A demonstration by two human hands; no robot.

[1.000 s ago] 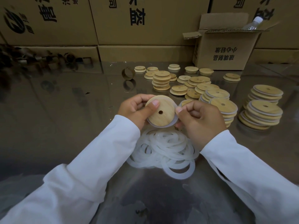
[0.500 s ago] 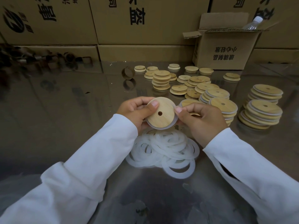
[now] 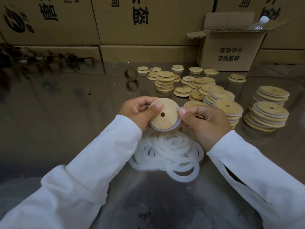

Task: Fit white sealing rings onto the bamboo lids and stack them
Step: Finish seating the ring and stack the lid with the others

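In the middle of the frame, the left hand (image 3: 137, 111) grips a round bamboo lid (image 3: 165, 118), with its thumb pressed on the lid's face near the small hole. The right hand (image 3: 206, 124) pinches the white sealing ring (image 3: 176, 124) that shows along the lid's lower right edge. Just below the hands, a loose pile of rings (image 3: 166, 151) lies on the shiny table (image 3: 66, 116). Stacks of ringed lids (image 3: 270, 116) stand at the right, and bare lids (image 3: 165, 80) sit further up, near an open cardboard box (image 3: 231, 53).

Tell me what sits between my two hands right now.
A bamboo lid with a white sealing ring at its rim: left hand grips the lid, right hand pinches the ring. Head view.
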